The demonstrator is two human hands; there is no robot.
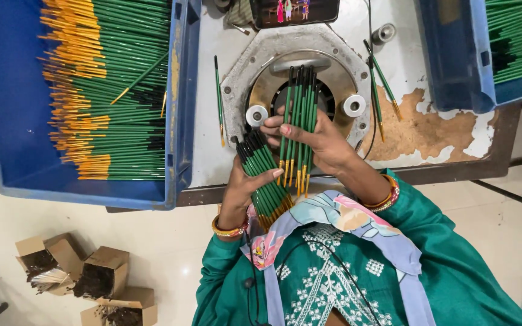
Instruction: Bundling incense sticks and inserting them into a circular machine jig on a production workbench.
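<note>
Green sticks with yellow tips and black ends are being handled over a worn white worktable [406, 66]. A tight bundle of sticks [265, 175] is gripped in the left hand [246, 184], fingers curled around it and the thumb pressed across its front; the bundle is tilted, black ends up and to the left, yellow tips down against the teal clothing. A fanned row of sticks [299, 121] is held by the right hand [315, 142], pinched between the thumb and the fingers behind, black ends pointing away and yellow tips toward the body. The two lots are just beside each other, nearly touching at the thumbs.

The fan is held above a round metal plate [297, 72] with a dark central opening and two small white rollers at its sides. A single loose stick [219, 99] is seen lying left of the plate, and several more sticks [382, 90] to its right, near a patch where the table's paint is gone. A blue tray [13, 121] packed with the same sticks is set to the left, and a second blue tray [454, 60] at upper right. Open cardboard boxes [101, 274] are seen on the floor below.
</note>
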